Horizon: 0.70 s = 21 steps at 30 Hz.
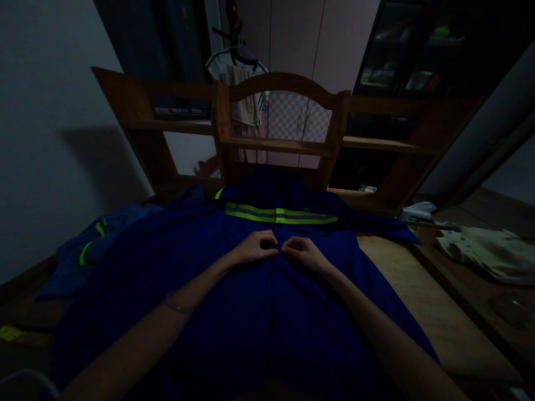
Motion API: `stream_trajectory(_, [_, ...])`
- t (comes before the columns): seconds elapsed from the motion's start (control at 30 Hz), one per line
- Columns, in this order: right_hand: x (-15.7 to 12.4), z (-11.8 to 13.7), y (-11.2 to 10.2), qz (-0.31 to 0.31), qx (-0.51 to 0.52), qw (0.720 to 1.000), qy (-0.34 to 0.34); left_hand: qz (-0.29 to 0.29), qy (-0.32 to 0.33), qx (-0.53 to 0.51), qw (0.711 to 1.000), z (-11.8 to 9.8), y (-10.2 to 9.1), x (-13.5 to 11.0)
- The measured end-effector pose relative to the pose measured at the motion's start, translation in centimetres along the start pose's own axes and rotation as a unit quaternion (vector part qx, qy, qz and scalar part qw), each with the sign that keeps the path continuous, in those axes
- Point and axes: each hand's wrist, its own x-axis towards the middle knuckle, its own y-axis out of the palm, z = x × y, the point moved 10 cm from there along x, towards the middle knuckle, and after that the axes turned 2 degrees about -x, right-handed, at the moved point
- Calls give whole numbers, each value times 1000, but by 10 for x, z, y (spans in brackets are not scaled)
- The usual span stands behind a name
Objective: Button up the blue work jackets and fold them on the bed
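A dark blue work jacket [234, 289] lies spread out, front side up, with a yellow-green and grey reflective band [251, 212] across its chest. My left hand [257, 247] is closed in a pinch on the jacket's front edge, just below the band. Close beside it, my right hand [307, 253] pinches the facing edge, its fingertips almost meeting those of the left. Below the hands the front opening runs down as a dark slit. Whether a button sits between the fingers is hidden. A thin bracelet [179, 304] circles my left wrist.
The jacket rests on a pale wooden board [413, 289], backed by a wooden headboard-like shelf [280, 146]. More blue clothing [83, 250] lies at left. A light cloth [493, 253] lies on the right. Clothes on hangers [244, 94] and cabinets [292, 44] stand behind.
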Motion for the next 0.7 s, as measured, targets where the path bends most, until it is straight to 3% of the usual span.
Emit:
stream_trajectory(0.4, [1, -2, -2, 13, 26, 999, -13, -33, -26, 36, 998, 15, 3, 2])
stream_trajectory(0.57, [4, -15, -36, -83, 73, 994, -19, -45, -26, 68, 996, 12, -1, 2])
stream_trajectory(0.7, [4, -18, -42, -109, 50, 993, -22, -52, -43, 94, 993, 14, 3, 3])
